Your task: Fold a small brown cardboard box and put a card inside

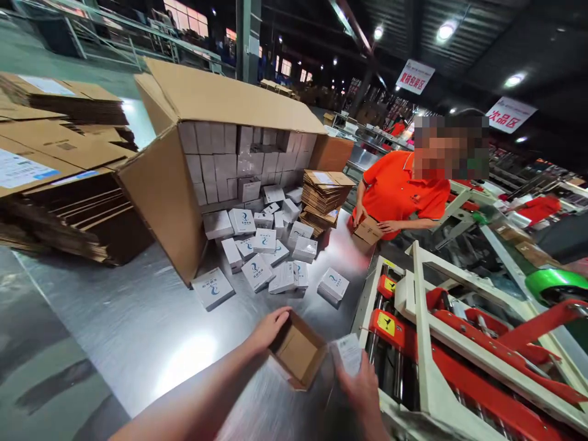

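Head view: left hand [271, 327] grips the rim of an open carton [297, 354] on the table [138, 324]; right hand [362, 386], just right of carton, clamps a white box [348, 353]. Both look light, thin-walled, crushable; hold by edges.

tipped carton [215, 104], flattened cardboard [64, 202], sealing machine [459, 355]

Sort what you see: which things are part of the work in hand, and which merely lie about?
In hand: left hand on small open carton; right hand holding white box.
Lying about: flattened cardboard stack, sealing machine, co-worker's carton.
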`<control>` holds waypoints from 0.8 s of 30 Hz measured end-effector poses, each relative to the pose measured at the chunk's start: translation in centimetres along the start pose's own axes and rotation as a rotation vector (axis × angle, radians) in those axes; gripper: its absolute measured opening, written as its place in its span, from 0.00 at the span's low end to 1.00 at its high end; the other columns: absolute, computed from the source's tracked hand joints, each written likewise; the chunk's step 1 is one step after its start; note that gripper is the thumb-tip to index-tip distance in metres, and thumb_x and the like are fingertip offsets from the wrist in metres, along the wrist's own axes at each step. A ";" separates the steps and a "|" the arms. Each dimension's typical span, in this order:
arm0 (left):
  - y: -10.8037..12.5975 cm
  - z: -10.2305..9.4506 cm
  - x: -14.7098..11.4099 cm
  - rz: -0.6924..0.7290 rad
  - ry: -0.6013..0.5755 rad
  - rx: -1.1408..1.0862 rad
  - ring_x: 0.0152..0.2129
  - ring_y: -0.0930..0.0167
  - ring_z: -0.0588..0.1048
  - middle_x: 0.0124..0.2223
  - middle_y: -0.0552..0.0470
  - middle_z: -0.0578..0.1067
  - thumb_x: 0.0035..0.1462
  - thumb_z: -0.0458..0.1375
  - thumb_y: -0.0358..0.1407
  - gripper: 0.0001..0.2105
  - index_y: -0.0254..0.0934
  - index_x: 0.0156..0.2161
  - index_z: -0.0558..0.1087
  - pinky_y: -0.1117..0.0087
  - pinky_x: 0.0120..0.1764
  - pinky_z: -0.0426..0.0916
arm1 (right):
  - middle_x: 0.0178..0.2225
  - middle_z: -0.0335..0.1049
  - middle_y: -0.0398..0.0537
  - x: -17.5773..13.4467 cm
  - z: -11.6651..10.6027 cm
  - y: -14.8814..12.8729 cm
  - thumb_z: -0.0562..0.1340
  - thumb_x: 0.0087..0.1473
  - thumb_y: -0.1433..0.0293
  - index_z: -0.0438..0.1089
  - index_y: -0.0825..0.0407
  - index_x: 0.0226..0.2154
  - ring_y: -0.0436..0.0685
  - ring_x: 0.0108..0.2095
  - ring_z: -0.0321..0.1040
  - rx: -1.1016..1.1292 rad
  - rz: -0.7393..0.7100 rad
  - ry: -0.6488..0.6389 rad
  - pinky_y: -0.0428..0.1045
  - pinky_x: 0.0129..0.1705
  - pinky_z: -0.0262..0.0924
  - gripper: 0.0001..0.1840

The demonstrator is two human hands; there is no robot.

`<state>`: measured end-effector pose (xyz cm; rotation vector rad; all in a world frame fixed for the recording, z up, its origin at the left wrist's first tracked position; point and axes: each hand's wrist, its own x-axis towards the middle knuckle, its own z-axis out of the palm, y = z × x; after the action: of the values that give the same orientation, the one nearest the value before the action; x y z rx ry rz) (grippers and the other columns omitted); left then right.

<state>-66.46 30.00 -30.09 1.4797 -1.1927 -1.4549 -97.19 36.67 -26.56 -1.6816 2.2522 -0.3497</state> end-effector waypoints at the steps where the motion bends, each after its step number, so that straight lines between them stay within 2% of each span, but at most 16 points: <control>1: 0.0 0.1 0.0 0.001 -0.005 -0.012 0.62 0.56 0.70 0.62 0.44 0.75 0.63 0.49 0.46 0.25 0.35 0.58 0.77 0.55 0.68 0.59 | 0.60 0.64 0.76 0.1 -1.3 -1.8 0.57 0.47 0.46 0.55 0.71 0.68 0.80 0.60 0.64 0.022 0.021 0.041 0.70 0.63 0.58 0.58; 3: 0.2 0.3 -0.1 -0.001 -0.015 -0.042 0.61 0.56 0.71 0.62 0.43 0.75 0.63 0.50 0.46 0.25 0.35 0.57 0.77 0.56 0.67 0.60 | 0.65 0.61 0.66 -0.3 -3.2 -6.2 0.60 0.49 0.47 0.54 0.63 0.70 0.73 0.65 0.58 0.044 -0.167 0.052 0.66 0.69 0.52 0.55; 5: 0.4 0.5 0.0 -0.012 -0.032 -0.070 0.61 0.56 0.71 0.61 0.42 0.75 0.63 0.48 0.47 0.27 0.33 0.57 0.77 0.57 0.67 0.61 | 0.63 0.64 0.65 -1.4 -3.7 -10.7 0.64 0.49 0.51 0.59 0.63 0.68 0.73 0.65 0.59 -0.069 -0.363 -0.115 0.68 0.69 0.49 0.52; 7: 0.5 0.6 0.1 -0.030 -0.050 -0.094 0.61 0.56 0.72 0.61 0.41 0.75 0.63 0.46 0.47 0.29 0.30 0.58 0.76 0.57 0.66 0.62 | 0.63 0.64 0.66 -2.6 -2.9 -14.2 0.65 0.51 0.54 0.58 0.63 0.69 0.74 0.65 0.58 -0.204 -0.387 -0.257 0.72 0.69 0.47 0.51; 9: 0.4 0.6 0.3 -0.040 -0.059 -0.109 0.61 0.58 0.72 0.62 0.40 0.74 0.64 0.44 0.47 0.31 0.27 0.60 0.74 0.59 0.65 0.64 | 0.69 0.55 0.65 -3.2 -1.7 -15.5 0.63 0.55 0.53 0.51 0.61 0.72 0.78 0.70 0.47 -0.322 -0.344 -0.337 0.79 0.69 0.38 0.51; 11: 0.3 0.5 0.5 -0.041 -0.055 -0.098 0.60 0.60 0.73 0.63 0.41 0.74 0.65 0.43 0.47 0.31 0.28 0.61 0.72 0.62 0.64 0.66 | 0.75 0.39 0.58 -2.9 -0.9 -14.3 0.60 0.59 0.52 0.46 0.58 0.74 0.79 0.74 0.31 -0.341 -0.309 -0.335 0.83 0.68 0.29 0.50; 12: 0.3 0.5 0.6 -0.041 -0.041 -0.074 0.60 0.61 0.73 0.63 0.42 0.74 0.65 0.43 0.48 0.31 0.29 0.62 0.71 0.63 0.63 0.67 | 0.76 0.34 0.55 -2.5 -0.7 -12.8 0.59 0.60 0.52 0.45 0.58 0.74 0.78 0.75 0.27 -0.285 -0.308 -0.296 0.82 0.69 0.29 0.50; 13: 0.4 0.4 0.6 -0.041 -0.015 -0.034 0.59 0.60 0.73 0.62 0.41 0.74 0.64 0.45 0.48 0.30 0.30 0.62 0.71 0.62 0.62 0.67 | 0.76 0.32 0.55 -1.9 -0.6 -10.8 0.58 0.60 0.51 0.45 0.59 0.74 0.75 0.75 0.26 -0.192 -0.320 -0.246 0.79 0.71 0.32 0.49; 15: 0.7 0.6 0.2 -0.039 0.070 0.096 0.55 0.56 0.74 0.57 0.36 0.76 0.62 0.47 0.49 0.29 0.30 0.58 0.71 0.56 0.61 0.67 | 0.75 0.34 0.59 -0.7 -0.4 -6.4 0.56 0.61 0.50 0.48 0.64 0.73 0.70 0.76 0.32 0.038 -0.350 -0.159 0.69 0.74 0.39 0.49; 17: 1.3 1.0 -0.8 -0.009 0.131 0.254 0.50 0.51 0.75 0.50 0.32 0.77 0.62 0.46 0.48 0.25 0.30 0.50 0.72 0.48 0.57 0.66 | 0.75 0.36 0.64 0.3 0.2 -2.6 0.56 0.60 0.48 0.47 0.67 0.72 0.68 0.76 0.33 0.202 -0.356 -0.186 0.67 0.75 0.40 0.52; 18: 1.6 1.2 -1.5 0.023 0.120 0.326 0.48 0.50 0.75 0.46 0.32 0.77 0.63 0.45 0.48 0.23 0.31 0.46 0.73 0.46 0.55 0.66 | 0.75 0.34 0.66 0.6 0.8 -1.4 0.59 0.58 0.48 0.45 0.68 0.72 0.69 0.76 0.32 0.252 -0.355 -0.223 0.67 0.75 0.39 0.54; 19: 1.9 1.5 -2.3 0.066 0.076 0.390 0.46 0.50 0.75 0.44 0.33 0.77 0.63 0.45 0.47 0.21 0.33 0.42 0.73 0.45 0.54 0.66 | 0.75 0.33 0.67 0.8 1.5 -0.9 0.62 0.56 0.49 0.43 0.68 0.73 0.69 0.76 0.31 0.279 -0.351 -0.252 0.66 0.75 0.38 0.58; 21: 2.3 1.6 -4.1 0.172 -0.082 0.488 0.48 0.48 0.74 0.44 0.35 0.78 0.62 0.48 0.48 0.18 0.37 0.34 0.74 0.44 0.54 0.65 | 0.75 0.31 0.66 0.9 3.1 -1.6 0.68 0.51 0.52 0.41 0.66 0.74 0.70 0.76 0.32 0.265 -0.352 -0.255 0.66 0.75 0.40 0.62; 24: 2.4 0.6 -6.1 0.324 -0.340 0.567 0.49 0.49 0.75 0.44 0.41 0.79 0.60 0.54 0.46 0.17 0.40 0.25 0.71 0.44 0.60 0.61 | 0.75 0.34 0.62 0.6 4.8 -5.1 0.71 0.51 0.58 0.48 0.59 0.74 0.70 0.75 0.38 0.105 -0.351 -0.206 0.65 0.73 0.45 0.57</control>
<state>-66.93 35.11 -25.96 1.3191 -2.0793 -1.2264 -91.00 34.60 -29.19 -1.9570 1.7618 -0.3480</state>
